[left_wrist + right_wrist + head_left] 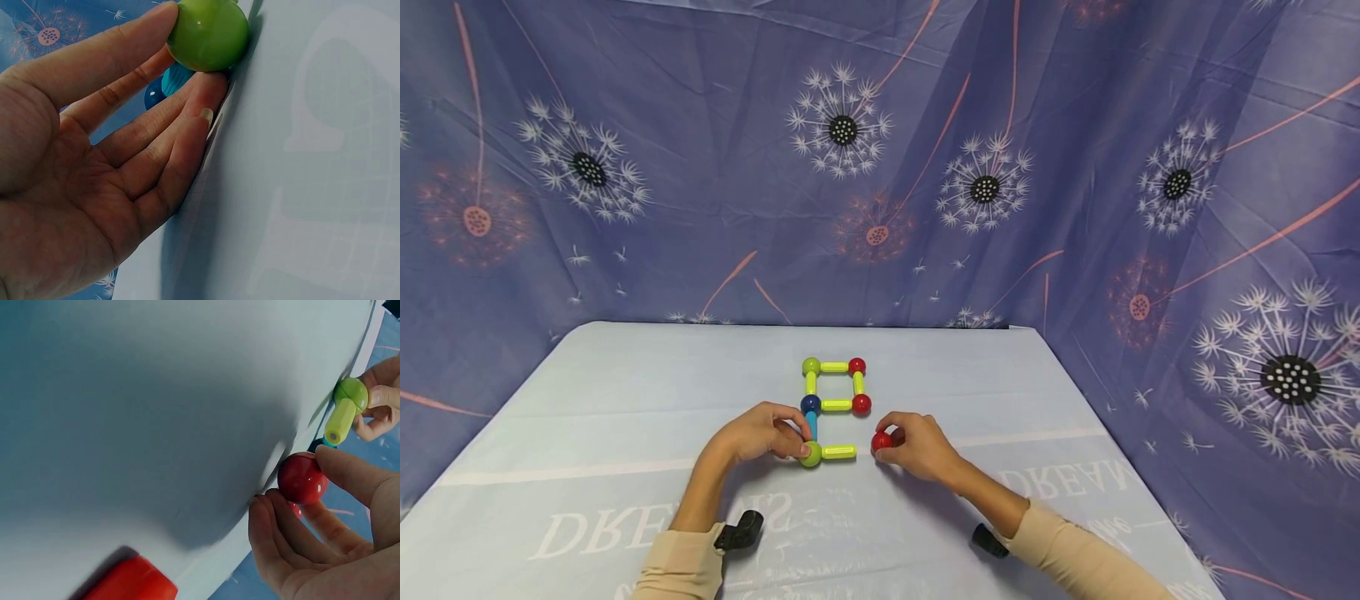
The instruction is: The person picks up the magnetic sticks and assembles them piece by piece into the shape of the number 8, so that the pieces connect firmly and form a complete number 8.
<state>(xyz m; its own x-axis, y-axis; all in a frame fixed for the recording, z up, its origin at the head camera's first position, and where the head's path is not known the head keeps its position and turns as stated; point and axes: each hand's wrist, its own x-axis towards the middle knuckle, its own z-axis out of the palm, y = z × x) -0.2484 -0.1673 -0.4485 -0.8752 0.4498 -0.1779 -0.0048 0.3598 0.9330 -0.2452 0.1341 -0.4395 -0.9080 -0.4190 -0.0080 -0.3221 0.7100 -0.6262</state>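
Note:
My left hand (pixel 769 433) pinches a green ball (pixel 810 454) between thumb and fingers, low over the table. From that ball a yellow-green rod (pixel 838 452) points right with its far end free, and a blue rod (pixel 811 427) runs back to a dark blue ball (pixel 810 404). Beyond it, balls and yellow-green rods form a square, with a green ball (pixel 811 366) and two red balls (pixel 857 366) at its other corners. Between thumb and fingertips, my right hand (pixel 922 447) grips a separate red ball (pixel 302 478), a short gap away from the rod's free end.
A red piece (pixel 132 581) lies on the table near the right wrist, partly cut off by the view's edge. The pale cloth-covered table (pixel 647 375) meets a purple dandelion-print curtain (pixel 722 208) at its back and right. Black devices (pixel 741 531) sit at both wrists.

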